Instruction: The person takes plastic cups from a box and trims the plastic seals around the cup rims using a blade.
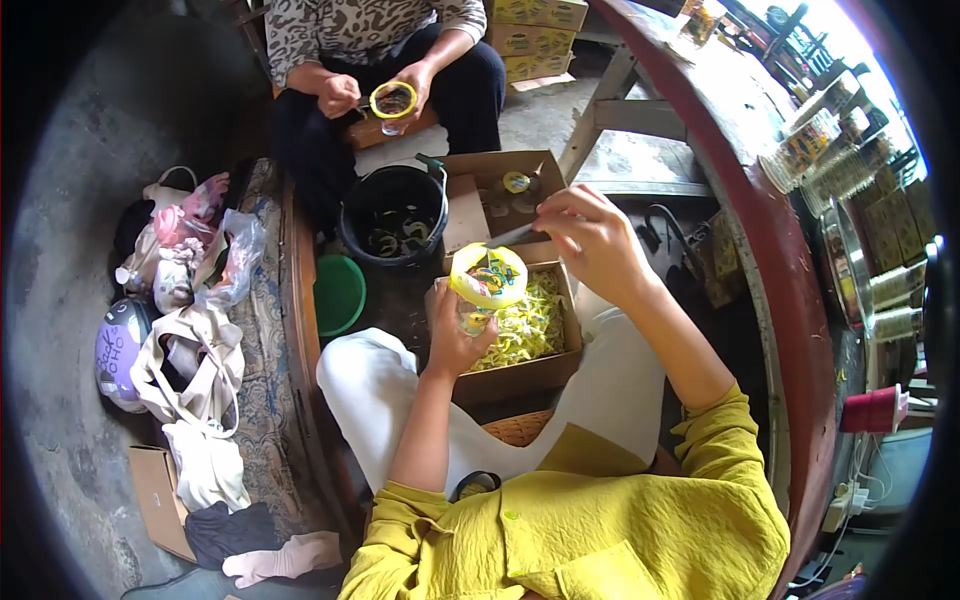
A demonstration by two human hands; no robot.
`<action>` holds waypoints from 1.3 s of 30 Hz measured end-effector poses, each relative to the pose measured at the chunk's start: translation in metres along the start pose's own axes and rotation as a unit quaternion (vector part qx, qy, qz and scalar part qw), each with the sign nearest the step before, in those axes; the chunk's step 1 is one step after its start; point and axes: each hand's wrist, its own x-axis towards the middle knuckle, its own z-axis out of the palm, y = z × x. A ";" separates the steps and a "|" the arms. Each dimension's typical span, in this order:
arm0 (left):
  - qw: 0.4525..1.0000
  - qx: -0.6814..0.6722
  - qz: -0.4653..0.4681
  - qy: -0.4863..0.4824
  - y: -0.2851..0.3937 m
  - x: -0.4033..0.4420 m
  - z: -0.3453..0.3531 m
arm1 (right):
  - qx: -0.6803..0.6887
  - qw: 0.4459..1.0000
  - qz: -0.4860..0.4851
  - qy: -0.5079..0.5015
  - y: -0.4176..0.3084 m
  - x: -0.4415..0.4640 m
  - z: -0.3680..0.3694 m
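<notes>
My left hand [460, 332] is wrapped round a clear plastic cup [476, 318] and holds it up. The cup's yellow-edged printed top [489, 277] faces me. From the upper right, my right hand [594, 240] pinches a slim grey tool [513, 236], its tip at the top's far edge; its exact kind is not clear. Below the cup stands a cardboard box [525, 378] filled with yellow and white strips [530, 325]. Behind it, another cardboard box [500, 165] contains clear cups, one with a yellow top [516, 182].
Opposite sits a person [375, 45] holding a similar yellow-rimmed cup [393, 100]. A black bucket [394, 215] and green lid [340, 294] stand left of the boxes. Bags [190, 370] and a purple helmet [123, 350] lie farther left. A red-edged table [740, 190] borders my right.
</notes>
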 end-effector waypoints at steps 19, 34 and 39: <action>0.997 -0.077 0.016 0.023 0.029 0.001 -0.001 | -0.122 0.954 -0.261 -0.083 -0.002 -0.002 0.006; 0.996 -0.087 -0.013 0.003 0.047 0.004 -0.008 | -0.088 0.963 -0.254 -0.031 0.004 -0.003 0.014; 0.997 -0.078 -0.009 0.006 0.039 0.001 -0.007 | -0.077 0.965 -0.248 -0.021 0.004 -0.002 0.017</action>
